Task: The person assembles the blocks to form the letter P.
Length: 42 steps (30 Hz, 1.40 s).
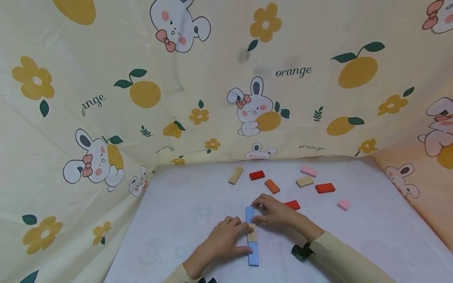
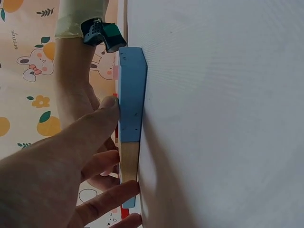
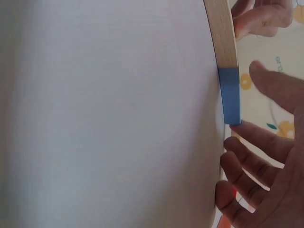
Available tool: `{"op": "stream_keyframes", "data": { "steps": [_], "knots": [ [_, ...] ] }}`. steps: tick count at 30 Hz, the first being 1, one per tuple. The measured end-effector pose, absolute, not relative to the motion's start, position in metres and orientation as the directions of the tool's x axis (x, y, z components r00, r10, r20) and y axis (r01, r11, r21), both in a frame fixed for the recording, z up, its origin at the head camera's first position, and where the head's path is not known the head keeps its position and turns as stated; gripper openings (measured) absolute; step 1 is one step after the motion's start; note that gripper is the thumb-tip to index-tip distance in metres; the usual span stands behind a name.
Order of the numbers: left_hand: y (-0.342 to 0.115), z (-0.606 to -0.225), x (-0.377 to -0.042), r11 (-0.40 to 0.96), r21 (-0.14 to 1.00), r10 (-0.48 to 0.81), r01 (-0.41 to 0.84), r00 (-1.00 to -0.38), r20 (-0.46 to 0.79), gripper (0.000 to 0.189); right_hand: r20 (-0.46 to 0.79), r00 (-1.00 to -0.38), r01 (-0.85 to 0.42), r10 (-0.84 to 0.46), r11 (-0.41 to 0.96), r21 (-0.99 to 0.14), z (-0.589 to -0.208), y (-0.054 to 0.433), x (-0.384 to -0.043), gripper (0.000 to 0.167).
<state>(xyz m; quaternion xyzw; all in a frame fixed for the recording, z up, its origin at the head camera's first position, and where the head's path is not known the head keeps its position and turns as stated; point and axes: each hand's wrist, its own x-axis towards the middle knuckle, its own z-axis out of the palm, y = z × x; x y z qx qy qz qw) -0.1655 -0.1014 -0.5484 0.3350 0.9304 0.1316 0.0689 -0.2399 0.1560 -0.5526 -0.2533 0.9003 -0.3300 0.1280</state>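
Two blue blocks and a wooden block lie end to end in a row on the white table. The near blue block (image 1: 253, 257) has the thumb of my left hand (image 1: 226, 237) on it. That hand's index finger reaches over the plain wooden block (image 1: 251, 236) in the middle. At the far end of the row, the index finger of my right hand (image 1: 274, 212) touches the end of the far blue block (image 3: 231, 97). In the right wrist view its thumb (image 3: 268, 83) stands off the block, and its other fingers are spread loosely.
Beyond the hands lie red blocks (image 1: 256, 175), an orange block (image 1: 272, 186), wooden blocks (image 1: 304, 181) and pink blocks (image 1: 309, 171). Another red block (image 1: 292, 204) sits partly behind the right hand. A patterned cloth (image 1: 198, 78) hangs along the table's back and sides.
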Motion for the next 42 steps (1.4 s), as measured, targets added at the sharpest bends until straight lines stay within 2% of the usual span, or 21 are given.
{"op": "stream_keyframes", "data": {
  "steps": [10,26,42],
  "knots": [
    [-0.1021,-0.5505,-0.1668,0.735,0.285,0.647,0.615,-0.762,-0.022,0.055,-0.083,-0.858,-0.345,-0.507,0.688,-0.638,-0.5504,0.1496,-0.2394,0.048],
    [-0.103,-0.5515,-0.1652,0.735,0.288,0.646,0.614,-0.763,-0.019,0.055,-0.063,-0.851,-0.366,-0.522,0.674,-0.642,-0.5505,0.1513,-0.2367,0.051],
    [-0.1019,-0.5503,-0.1685,0.771,0.346,0.591,0.534,-0.803,-0.075,0.061,-0.089,-0.841,-0.345,-0.534,0.655,-0.673,-0.5497,0.1563,-0.2411,0.051]
  ]
}}
